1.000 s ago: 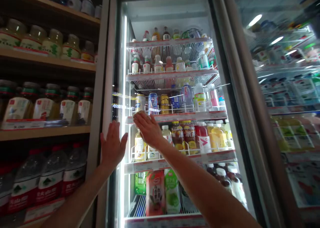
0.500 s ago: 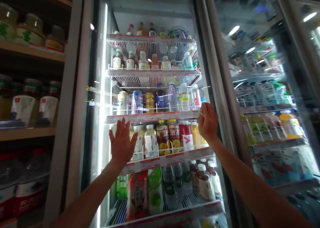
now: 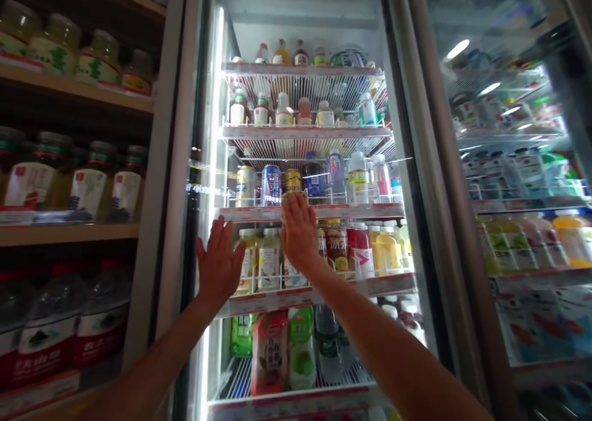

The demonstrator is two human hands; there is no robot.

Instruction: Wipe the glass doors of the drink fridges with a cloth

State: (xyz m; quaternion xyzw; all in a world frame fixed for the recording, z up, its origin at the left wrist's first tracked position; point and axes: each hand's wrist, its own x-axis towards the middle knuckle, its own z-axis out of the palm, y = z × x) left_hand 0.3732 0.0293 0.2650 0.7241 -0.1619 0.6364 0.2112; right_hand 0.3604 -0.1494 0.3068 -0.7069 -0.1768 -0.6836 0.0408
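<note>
In front of me stands a glass fridge door with lit shelves of drinks behind it. My left hand is open, fingers spread, its palm against the glass near the left side. My right hand lies flat over a pale cloth, pressing it to the glass near the middle. Only a thin edge of the cloth shows above the fingertips; the rest is hidden under the hand. Behind the glass by the right hand are a gold can and several bottles.
On the left, wooden shelves hold jars, dark bottles and large water bottles. A metal door frame borders the glass on the right. Beyond it is another glass-door fridge with drinks and light reflections.
My right hand has swept left across the glass with the cloth, from the right frame to the middle. The left hand stays on the glass; the view has shifted slightly left.
</note>
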